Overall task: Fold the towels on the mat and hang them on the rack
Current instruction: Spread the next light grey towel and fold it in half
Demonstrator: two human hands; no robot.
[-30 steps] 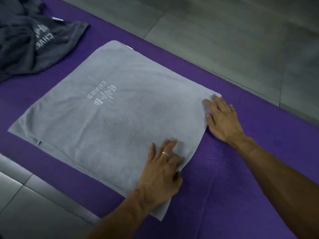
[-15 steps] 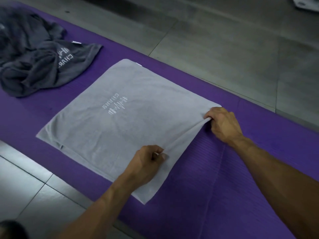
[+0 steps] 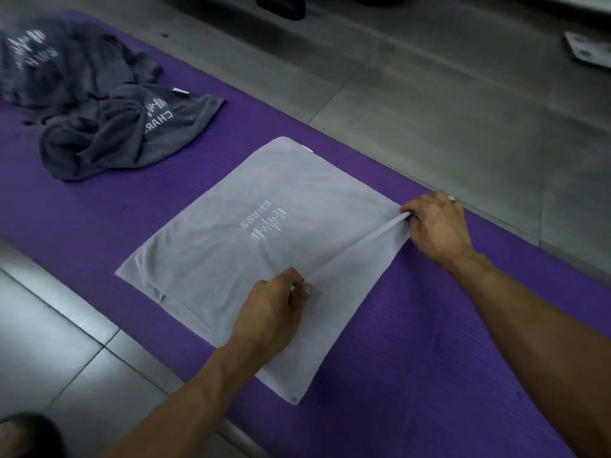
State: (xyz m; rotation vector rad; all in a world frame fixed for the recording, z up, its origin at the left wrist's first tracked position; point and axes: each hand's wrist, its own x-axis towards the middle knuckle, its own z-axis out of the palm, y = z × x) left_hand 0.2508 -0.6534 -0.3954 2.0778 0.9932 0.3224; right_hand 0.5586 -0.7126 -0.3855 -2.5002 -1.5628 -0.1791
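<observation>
Hands both pinched near edge of flat light-grey rectangular cotton towel (image 3: pixel 264 233) on purple foam mat (image 3: pixel 429 358): left hand (image 3: pixel 274 312) mid-edge, right hand (image 3: pixel 436 226) at corner; towel lay beyond the knuckles.

We see a floor (image 3: pixel 429 104) of large grey tiles with thin dark joints, dimly lit and faintly glossy. Paler tiles (image 3: pixel 49 342) lie at the lower left, where light reflects more strongly. At the top edge we note a dark object (image 3: pixel 281 8), too cut off to identify, and at the upper right corner a pale flat plate (image 3: pixel 588 51) resting on the floor.
</observation>
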